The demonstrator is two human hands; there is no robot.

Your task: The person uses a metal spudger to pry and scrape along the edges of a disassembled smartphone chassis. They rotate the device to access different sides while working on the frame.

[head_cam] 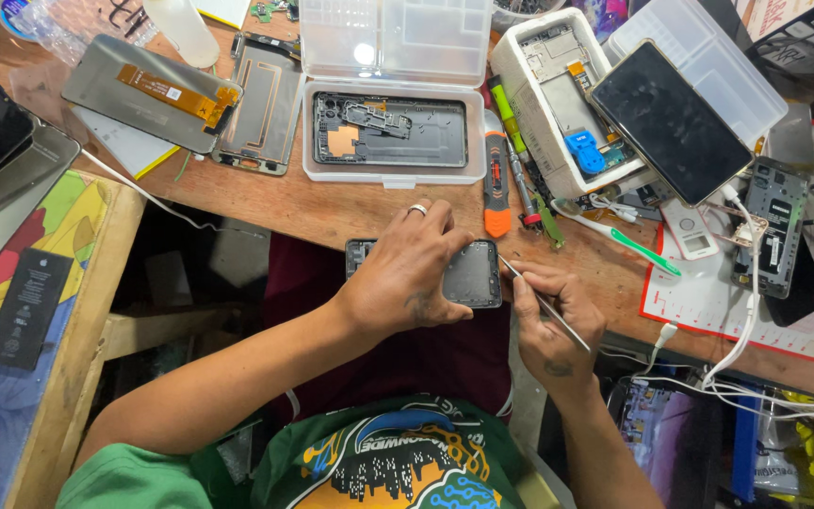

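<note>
Nearest the camera, at centre frame, the left hand (pixel 407 273) is curled over a dark opened phone body (pixel 468 273), fingers closed on its long edges and pressing it against the near edge of the wooden tabletop (pixel 332 207). Just right of it the right hand (pixel 553 320) is closed in a pinch around thin metal tweezers (pixel 544 302), whose tips touch the phone body's right edge.

The phone body looks light, flat and stiff, yet fragile inside: exposed parts and thin frame walls would likely bend or crack under a hard squeeze, so the rim along the long sides seems the safe place to take hold. The tweezers are slim, smooth and probably slippery; a hold near their middle gives control.

Further up, an orange-handled tool (pixel 496 188) lies beside a green toothbrush (pixel 628 240). Beyond those, a clear plastic box (pixel 393 94) with its lid up holds another phone frame. In the upper right a white tray (pixel 544 104) carries a dark phone (pixel 671 123) tilted across it. In the upper left lies a grey display panel (pixel 134 99) with an orange flex strip. A red-edged work mat (pixel 708 302) sits at right under white cables
</note>
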